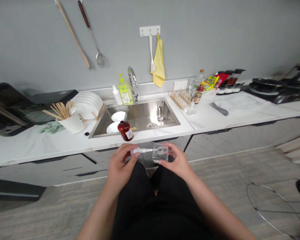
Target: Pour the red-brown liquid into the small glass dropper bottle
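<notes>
The person's left hand (pixel 120 165) held a slim white plastic dropper (pixel 137 152), its fingers (pixel 128 155) clamped on the white barrel. The dropper's thin stem ran sideways toward a clear square bottle (pixel 160 153) held in the right hand (pixel 176 162), whose fingers were curled and clamped around the bottle's side. The stem's end reached the bottle, but the view was too blurred to tell whether it passed inside. Both hands were close together in the air above the person's black trousers (pixel 152 200), just in front of a white marble surface (pixel 52 146).

Nearest the hands, a dark amber glass bottle (pixel 125 130) with a white label and black cap stood at the surface's front edge, beside a stainless steel sink (pixel 150 115). Two white bowls (pixel 117 121) sat on a wire rack (pixel 102 123) in the sink's left side. Behind the sink stood a chrome faucet (pixel 132 80) and a green pump bottle of dish soap (pixel 125 93). To the left were a stack of white plates (pixel 86 105) and a white cup of wooden chopsticks (pixel 71 122). A yellow cloth (pixel 158 63) hung from a white wall hook rail (pixel 150 30).
</notes>
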`<state>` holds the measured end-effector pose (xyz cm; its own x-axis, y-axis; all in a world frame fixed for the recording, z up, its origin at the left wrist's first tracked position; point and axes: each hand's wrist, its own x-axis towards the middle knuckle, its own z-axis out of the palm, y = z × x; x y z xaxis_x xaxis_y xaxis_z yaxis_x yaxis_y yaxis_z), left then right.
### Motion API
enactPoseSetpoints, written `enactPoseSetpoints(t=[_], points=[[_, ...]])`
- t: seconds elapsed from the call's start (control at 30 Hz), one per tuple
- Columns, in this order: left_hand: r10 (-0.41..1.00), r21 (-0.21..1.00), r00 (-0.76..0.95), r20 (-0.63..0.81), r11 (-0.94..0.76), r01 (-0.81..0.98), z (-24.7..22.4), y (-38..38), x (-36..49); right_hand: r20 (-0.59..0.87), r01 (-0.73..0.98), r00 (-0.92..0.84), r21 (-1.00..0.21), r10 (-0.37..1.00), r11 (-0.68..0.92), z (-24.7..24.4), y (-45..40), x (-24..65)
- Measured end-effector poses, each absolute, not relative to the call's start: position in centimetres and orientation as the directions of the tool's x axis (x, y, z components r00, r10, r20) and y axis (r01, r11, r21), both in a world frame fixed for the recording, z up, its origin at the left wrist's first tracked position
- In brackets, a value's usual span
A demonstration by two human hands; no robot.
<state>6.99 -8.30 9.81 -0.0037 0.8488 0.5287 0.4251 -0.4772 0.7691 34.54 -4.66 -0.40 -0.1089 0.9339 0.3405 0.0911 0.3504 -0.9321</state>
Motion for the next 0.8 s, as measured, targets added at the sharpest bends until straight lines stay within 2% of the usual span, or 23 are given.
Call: enactPoseSetpoints(t=[0.23,0.37,0.5,0.57,0.63,0.7,0.8], points=[[0.827,0.621,0.250,0.504,-0.548,0.560,12.4,-9.6,7.0,0.372,0.169,-0.179,-0.900,0.911,0.401,0.8,-7.5,34.0],[0.844,0.531,0.428,0.323,-0.536,0.656,14.3,-9.6,7.6,0.387,0.229,-0.218,-0.872,0.896,0.433,1.2,-8.0,32.9],[0.855,0.411,0.485,0.183,-0.515,0.752,14.0,-9.2,9.3,0.392,0.252,-0.233,-0.860,0.890,0.444,1.0,-8.5,31.6],[0.843,0.404,0.512,0.165,-0.531,0.745,13.4,-9.2,9.8,0.384,0.243,-0.214,-0.870,0.898,0.429,0.8,-8.7,31.3],[0.804,0.448,0.572,0.166,-0.578,0.683,12.8,-9.3,9.8,0.373,0.238,-0.207,-0.878,0.904,0.416,0.6,-8.9,31.1],[0.750,0.484,0.633,0.192,-0.634,0.604,12.5,-9.4,9.6,0.374,0.230,-0.223,-0.877,0.900,0.421,0.5,-8.9,31.1],[0.735,0.454,0.623,0.268,-0.667,0.591,12.4,-9.4,9.2,0.389,0.209,-0.220,-0.877,0.895,0.433,0.2,-8.9,31.1]])
